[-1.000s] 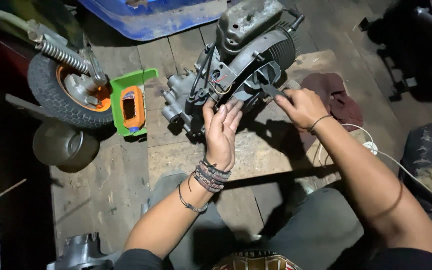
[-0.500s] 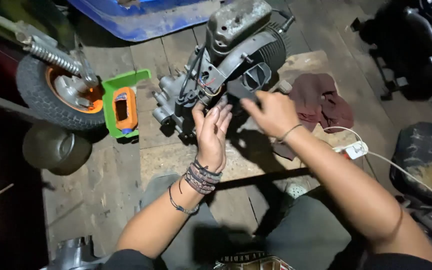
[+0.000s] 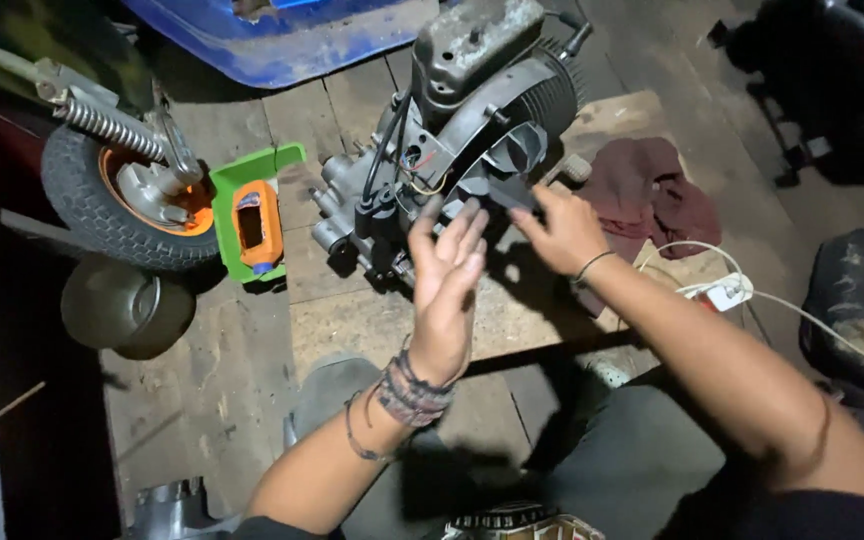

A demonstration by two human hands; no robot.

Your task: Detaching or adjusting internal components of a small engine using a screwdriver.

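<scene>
Head view, looking down at my two hands over a small engine point(image 3: 472, 130) that rests on a wooden board point(image 3: 352, 320) on the plank floor.

My left hand point(image 3: 447, 290) is open and flat, fingers straight and together, raised just in front of the engine's near side; it holds nothing, and its fingertips lie close to the casing. Bracelets point(image 3: 407, 390) circle that wrist.

My right hand point(image 3: 562, 235) reaches to the engine's dark shroud, fingers curled at its lower edge; whether they pinch a part there I cannot tell.

Left of the engine: an orange tool in a green case point(image 3: 252, 215), then a small wheel point(image 3: 117, 200) with an orange hub and a coil spring above it. Right of the engine: a maroon rag point(image 3: 652, 190), and beyond it a white power strip point(image 3: 727, 292) with its cord.
</scene>
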